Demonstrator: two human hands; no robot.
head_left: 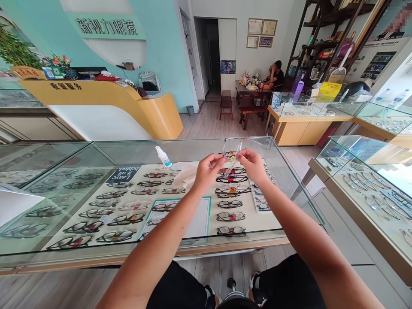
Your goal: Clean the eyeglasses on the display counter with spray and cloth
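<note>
Both my hands hold a pair of clear-framed eyeglasses above the glass display case. My left hand pinches one side between thumb and fingers. Gripping the other side is my right hand, its fingers closed near the frame's edge. A temple arm with a reddish spot stretches out behind the right fingers. To the left of my hands, a white spray bottle with a blue label stands on the glass top. A pale cloth lies flat beside my left hand, partly hidden by it.
Rows of eyeglasses fill the case under the glass. More display cases stand to the right. Beyond are a yellow counter, wooden benches and a person seated at a table. My knees are below the case's front edge.
</note>
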